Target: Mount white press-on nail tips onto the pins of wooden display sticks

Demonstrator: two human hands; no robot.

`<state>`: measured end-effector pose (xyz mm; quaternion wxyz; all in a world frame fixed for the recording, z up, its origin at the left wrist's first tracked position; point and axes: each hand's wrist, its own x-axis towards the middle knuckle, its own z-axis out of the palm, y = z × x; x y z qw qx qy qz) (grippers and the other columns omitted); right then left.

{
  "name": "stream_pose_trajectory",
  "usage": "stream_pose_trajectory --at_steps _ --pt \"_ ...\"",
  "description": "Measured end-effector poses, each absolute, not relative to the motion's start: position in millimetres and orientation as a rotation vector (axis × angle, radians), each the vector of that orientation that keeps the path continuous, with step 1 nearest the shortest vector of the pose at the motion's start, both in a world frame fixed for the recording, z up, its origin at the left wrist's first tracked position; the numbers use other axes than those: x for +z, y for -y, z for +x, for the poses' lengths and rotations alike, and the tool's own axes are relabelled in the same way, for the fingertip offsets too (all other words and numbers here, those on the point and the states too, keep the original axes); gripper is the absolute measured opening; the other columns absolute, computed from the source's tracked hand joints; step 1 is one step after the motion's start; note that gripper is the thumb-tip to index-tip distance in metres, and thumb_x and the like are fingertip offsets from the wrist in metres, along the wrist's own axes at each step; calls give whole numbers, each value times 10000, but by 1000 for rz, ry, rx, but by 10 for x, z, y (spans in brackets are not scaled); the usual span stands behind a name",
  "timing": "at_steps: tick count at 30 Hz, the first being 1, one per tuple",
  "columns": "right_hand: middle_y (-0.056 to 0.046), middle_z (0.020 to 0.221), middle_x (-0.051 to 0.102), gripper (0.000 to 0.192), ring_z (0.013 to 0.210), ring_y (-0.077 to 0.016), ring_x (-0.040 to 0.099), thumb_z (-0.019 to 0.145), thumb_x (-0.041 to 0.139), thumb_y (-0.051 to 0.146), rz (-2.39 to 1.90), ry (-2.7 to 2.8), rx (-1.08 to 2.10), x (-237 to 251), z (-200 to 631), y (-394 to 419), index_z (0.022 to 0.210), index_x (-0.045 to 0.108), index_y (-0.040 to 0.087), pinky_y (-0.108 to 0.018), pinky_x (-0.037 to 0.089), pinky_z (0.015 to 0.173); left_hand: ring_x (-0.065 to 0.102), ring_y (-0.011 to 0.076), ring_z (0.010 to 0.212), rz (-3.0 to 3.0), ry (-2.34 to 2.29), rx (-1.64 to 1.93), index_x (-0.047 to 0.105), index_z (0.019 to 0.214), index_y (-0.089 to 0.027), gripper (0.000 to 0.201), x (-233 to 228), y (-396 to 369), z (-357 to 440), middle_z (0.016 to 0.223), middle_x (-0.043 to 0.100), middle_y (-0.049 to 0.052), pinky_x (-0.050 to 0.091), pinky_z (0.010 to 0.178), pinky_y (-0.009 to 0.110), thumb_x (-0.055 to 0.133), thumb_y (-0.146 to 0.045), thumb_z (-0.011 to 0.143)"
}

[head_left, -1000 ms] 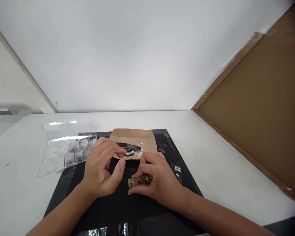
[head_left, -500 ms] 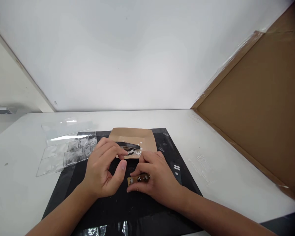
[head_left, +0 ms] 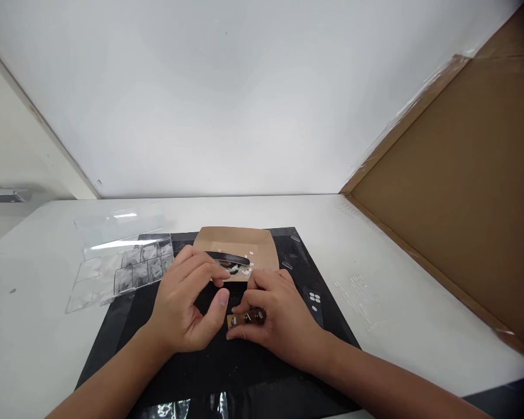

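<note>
My right hand point(head_left: 271, 311) pinches a small tan strip point(head_left: 230, 322) between thumb and fingers, low over the black mat point(head_left: 201, 372). Dark glossy pieces that look like false nails point(head_left: 254, 316) sit in a row along it. My left hand point(head_left: 192, 302) hovers just left of the strip, fingers curled and thumb apart from them, with nothing visible between. Behind both hands lies a brown paper tray point(head_left: 236, 235), partly covered by my fingers. In it are a dark nail file point(head_left: 229, 257) and several small white pieces point(head_left: 246, 271).
A clear compartment box point(head_left: 133, 273) of translucent nail tips stands at left, lid raised. White oval tabs point(head_left: 315, 297) lie on the mat's right side, and clear slivers point(head_left: 360, 288) on the white table point(head_left: 402, 343). A cardboard panel point(head_left: 458, 192) rises at right.
My left thumb and hand have shifted slightly right, toward the strip. My right hand keeps its grip on the strip, almost unmoved.
</note>
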<state>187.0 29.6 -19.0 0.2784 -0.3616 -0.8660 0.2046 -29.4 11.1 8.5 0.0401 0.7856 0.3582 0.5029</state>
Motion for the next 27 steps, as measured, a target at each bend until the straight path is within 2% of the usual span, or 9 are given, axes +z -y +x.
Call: stream_pose_trajectory --at_steps 17,23,27 --pt "23 898 658 389 855 -185 598 671 1023 474 -926 2420 394 -166 1874 -286 861 760 258 -365 279 798 554 231 774 2419 -1127 1538 700 1043 -176 192 62 -121 -313 784 664 64 458 709 394 568 -136 910" --pt "31 910 658 472 894 -206 598 624 1040 484 -879 2427 380 -138 1885 -281 897 728 259 -373 276 815 547 236 802 2404 -1115 1529 698 1056 -163 202 54 -118 -321 784 647 62 443 721 396 573 -118 904" --pt "20 962 677 454 906 -205 609 704 996 502 -797 2479 334 -114 1930 -307 967 726 250 -379 302 835 538 233 800 2399 -1108 1537 696 1060 -160 200 49 -122 -317 801 648 62 437 714 389 578 -124 903"
